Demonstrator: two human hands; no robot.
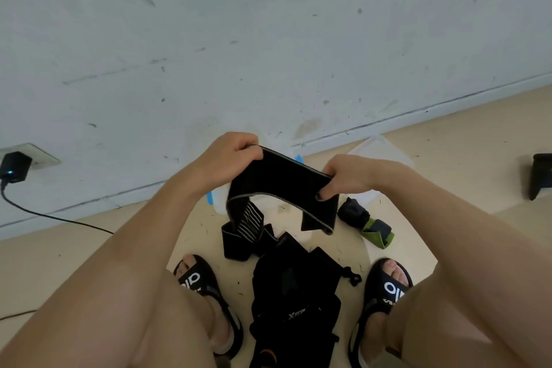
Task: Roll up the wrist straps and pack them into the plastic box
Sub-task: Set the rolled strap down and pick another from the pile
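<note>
A pale scuffed wall (268, 39) is met by a beige floor (466, 140) along a line that slants upward to the right, and the open floor in front of the wall is bounded at the near side by two bare knees. A black wrist strap (283, 185) is held in the air above the floor, a little out from the wall. Its one end is pinched by the curled fingers of the left hand (230, 158), and the other part is gripped by the right hand (349, 179), thumb beneath. The strap is seen as a wide black band edged in grey, sagging between the hands, with a panel of white stripes on the hanging loop. Behind the strap, close to the wall, a clear plastic box (379, 149) with blue clips is partly hidden. A green and dark strap (370, 225) lies on the floor just right of the held strap. Below it a heap of black straps (295, 293) is spread between two black sandals (385, 293) with white lettering; "XTEP" can be read on the heap. A black charger (15, 167) is plugged in at the wall, far left.
</note>
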